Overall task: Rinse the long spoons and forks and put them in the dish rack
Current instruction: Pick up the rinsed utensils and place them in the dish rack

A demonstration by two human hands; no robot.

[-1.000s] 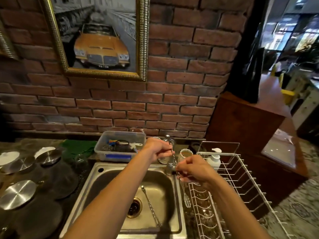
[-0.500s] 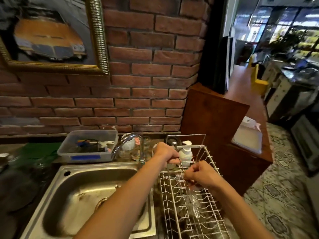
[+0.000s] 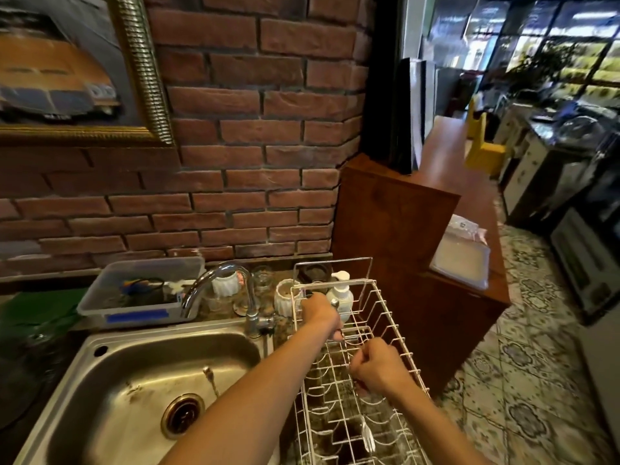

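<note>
My left hand (image 3: pixel 321 315) is over the far end of the white wire dish rack (image 3: pixel 396 333), shut on a long spoon whose metal tip (image 3: pixel 334 302) sticks up past my fingers. My right hand (image 3: pixel 377 365) is closed in a fist a little nearer, over the rack's middle, and seems to pinch the same spoon's lower end; the shaft between the hands is hidden. A fork (image 3: pixel 367 434) lies in the rack's near part. Another long spoon (image 3: pixel 210 380) lies in the steel sink (image 3: pixel 110 357), near the drain (image 3: pixel 183 414).
The faucet (image 3: pixel 218 280) arches over the sink's back edge. Behind it stand a clear plastic tub (image 3: pixel 141 310), white cups (image 3: pixel 224 283) and a soap pump bottle (image 3: pixel 342 293). A wooden counter (image 3: pixel 402 229) lies right of the rack, with tiled floor beyond.
Both hands moved with the long spoon from the faucet over the sink to the right, over the dish rack. My view turned right, and the left hand has reached the rack's far end.
</note>
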